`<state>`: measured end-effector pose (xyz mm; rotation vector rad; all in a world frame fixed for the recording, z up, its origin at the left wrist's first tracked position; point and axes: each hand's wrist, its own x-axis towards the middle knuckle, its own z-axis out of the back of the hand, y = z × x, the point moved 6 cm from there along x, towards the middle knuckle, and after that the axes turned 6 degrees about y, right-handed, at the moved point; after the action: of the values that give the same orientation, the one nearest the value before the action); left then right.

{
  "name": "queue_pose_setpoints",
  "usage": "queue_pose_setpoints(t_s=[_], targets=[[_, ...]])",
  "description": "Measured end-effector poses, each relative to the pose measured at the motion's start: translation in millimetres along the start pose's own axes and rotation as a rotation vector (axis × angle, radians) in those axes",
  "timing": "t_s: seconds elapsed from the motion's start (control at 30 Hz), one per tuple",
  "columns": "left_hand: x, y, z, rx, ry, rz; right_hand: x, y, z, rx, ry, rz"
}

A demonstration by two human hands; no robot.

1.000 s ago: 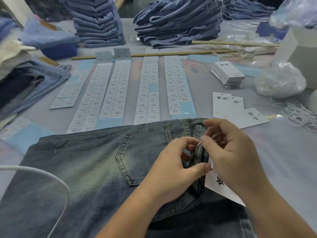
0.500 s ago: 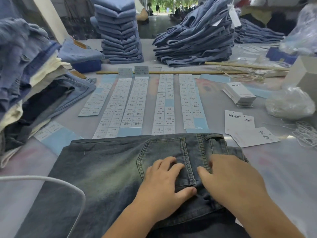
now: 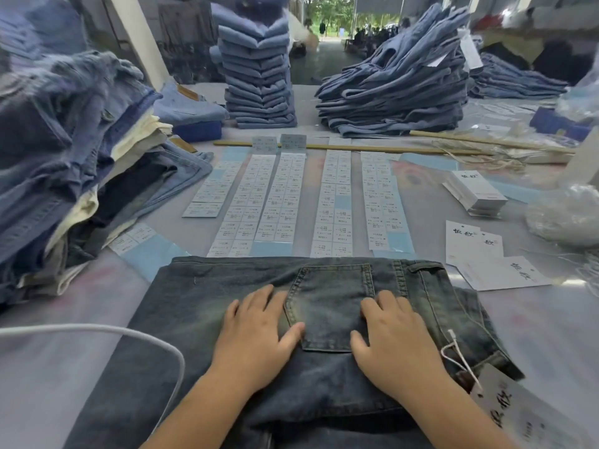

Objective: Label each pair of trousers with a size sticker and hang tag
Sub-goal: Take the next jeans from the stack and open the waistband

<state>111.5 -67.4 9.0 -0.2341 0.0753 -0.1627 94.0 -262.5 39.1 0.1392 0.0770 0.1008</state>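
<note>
Now both hands [image 3: 324, 338] flat, fingers straight, on jeans [image 3: 201, 296]; hang tag [image 3: 525, 413] script unreadable.

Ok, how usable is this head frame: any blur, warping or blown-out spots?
Head view: the jeans, both hands and the sticker strips are fairly sharp; the pile at left is smeared by motion blur; wide-angle warping bends the edges; the doorway is bright, though not glaring.

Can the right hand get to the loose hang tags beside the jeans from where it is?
Probably yes: the right hand lies flat on the jeans, holding nothing, and bare table separates it from the loose hang tags.
</note>
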Motion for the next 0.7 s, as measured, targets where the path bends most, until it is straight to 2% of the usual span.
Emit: queue_pose_setpoints(t_s=[0.23,0.43,0.5,0.6,0.63,0.7], targets=[[-14,50,51,-0.137,-0.298,0.119,19,59,-1,0.148,-0.025,0.194],[-25,114,133,-0.101,-0.639,0.188,44,140,9,0.442,0.063,0.384],[-23,150,155,-0.231,-0.684,0.292,54,168,11,0.541,0.108,0.428],[-23,214,174,-0.591,-0.719,0.543,73,211,14,0.758,0.203,0.446],[-27,232,179,-0.599,-0.753,0.6,80,226,15,0.829,0.249,0.453],[-40,261,196,-0.454,-0.903,0.67,97,257,20,0.948,0.347,0.464]])
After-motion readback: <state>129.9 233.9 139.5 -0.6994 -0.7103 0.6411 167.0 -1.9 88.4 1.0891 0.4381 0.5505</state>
